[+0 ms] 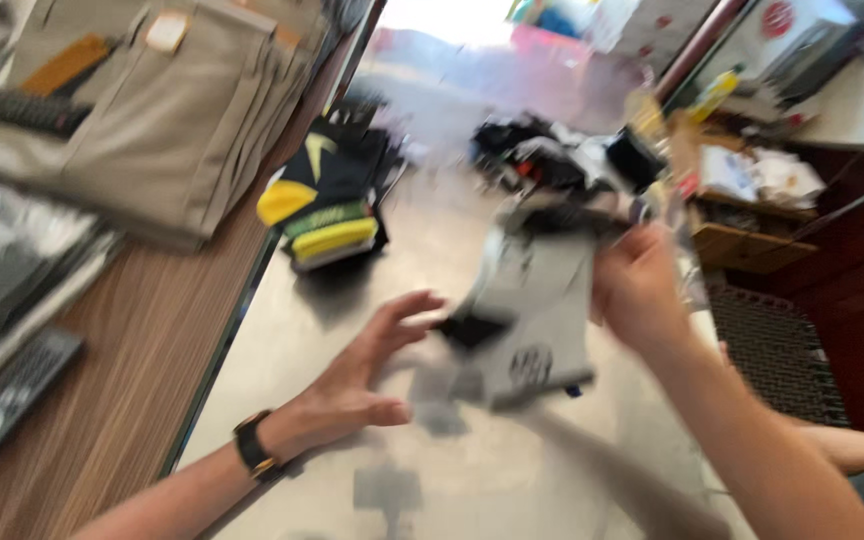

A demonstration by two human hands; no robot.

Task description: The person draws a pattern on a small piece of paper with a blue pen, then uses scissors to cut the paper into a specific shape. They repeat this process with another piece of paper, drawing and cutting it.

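Note:
The frame is motion-blurred. My right hand (637,285) is raised over a shiny metal counter (282,330) and grips the upper edge of a grey packaged fabric item (542,310) that hangs down with a dark patch at its lower left. My left hand (372,370), with a dark watch on the wrist, is open with fingers spread just left of the item's lower end, close to it; whether it touches is unclear.
A stack of yellow, green and black gloves (327,205) sits on the counter at the left. Folded beige trousers (152,110) and a remote control (7,395) lie on the wooden surface at far left. Dark items (542,155) pile at the back.

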